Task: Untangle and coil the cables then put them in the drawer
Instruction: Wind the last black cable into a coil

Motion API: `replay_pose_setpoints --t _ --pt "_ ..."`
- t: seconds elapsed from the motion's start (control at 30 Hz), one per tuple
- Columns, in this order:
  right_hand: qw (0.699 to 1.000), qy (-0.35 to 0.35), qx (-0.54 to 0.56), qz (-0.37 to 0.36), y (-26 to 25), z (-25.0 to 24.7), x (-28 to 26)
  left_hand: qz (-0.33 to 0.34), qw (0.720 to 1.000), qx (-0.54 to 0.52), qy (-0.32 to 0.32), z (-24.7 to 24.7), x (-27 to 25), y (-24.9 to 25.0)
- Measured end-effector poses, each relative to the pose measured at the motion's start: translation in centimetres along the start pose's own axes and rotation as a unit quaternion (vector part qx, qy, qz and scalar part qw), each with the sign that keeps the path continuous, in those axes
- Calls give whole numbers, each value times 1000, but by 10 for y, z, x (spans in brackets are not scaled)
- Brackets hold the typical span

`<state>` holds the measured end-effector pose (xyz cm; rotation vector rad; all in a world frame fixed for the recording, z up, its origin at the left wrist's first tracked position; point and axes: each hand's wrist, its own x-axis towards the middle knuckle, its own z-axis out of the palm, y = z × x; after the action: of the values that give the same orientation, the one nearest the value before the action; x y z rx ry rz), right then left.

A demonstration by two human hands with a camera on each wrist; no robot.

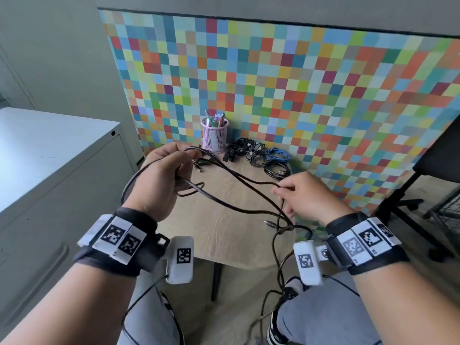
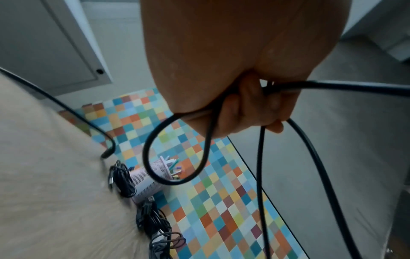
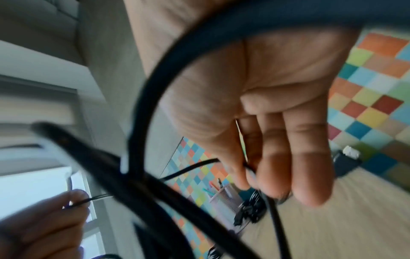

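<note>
Standing behind everything, a multicoloured checkered panel (image 1: 298, 95) is seen against the far edge of a small wooden table (image 1: 231, 220), with a grey cabinet (image 1: 49, 158) to the left. Bundled cables (image 1: 263, 155) are piled on the table beside a pink mesh pen cup (image 1: 214, 135). A long black cable (image 1: 239, 195) is held above the table: loops are gripped in the curled left hand (image 1: 161, 180), and one strand is pinched by the right hand (image 1: 308, 195), whose other fingers are relaxed.
</note>
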<state>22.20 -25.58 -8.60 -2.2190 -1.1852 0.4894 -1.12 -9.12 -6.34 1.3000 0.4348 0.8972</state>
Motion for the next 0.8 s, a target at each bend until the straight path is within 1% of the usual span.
replay_pose_setpoints --t 0.07,0.17,0.2,0.27,0.33,0.43,0.5,0.57,0.63,0.7,0.73,0.8 --pt "1000 15 -5 -13 0 -4 0 -1 999 48 -16 1 0 3" --pt "994 86 25 -65 -13 -18 -4 -15 992 121 -31 5 0 5" --pt "991 100 45 -81 -19 -24 -6 -20 988 148 -31 6 0 5" --pt "984 114 86 -109 -31 -34 -10 -20 978 203 -37 5 1 4" --pt "978 121 111 -129 -42 -42 -13 -1 965 257 -46 6 0 1" --pt "974 118 134 -138 -55 -49 -13 18 956 289 -45 12 -2 -3" --pt "977 89 139 -133 -60 -48 -12 31 953 296 -51 18 -5 -3" --pt "981 39 136 -131 -65 -42 -12 48 950 298 -80 23 -7 0" --pt "982 -35 120 -143 -71 -33 -13 71 946 292 -119 26 -9 6" --pt "975 -119 79 -172 -76 -22 -16 91 942 283 -156 30 -9 10" --pt "970 -143 62 -184 -79 -17 -18 94 942 275 -170 31 -8 12" --pt "969 -147 54 -193 -83 -11 -19 84 948 251 -178 30 -5 14"
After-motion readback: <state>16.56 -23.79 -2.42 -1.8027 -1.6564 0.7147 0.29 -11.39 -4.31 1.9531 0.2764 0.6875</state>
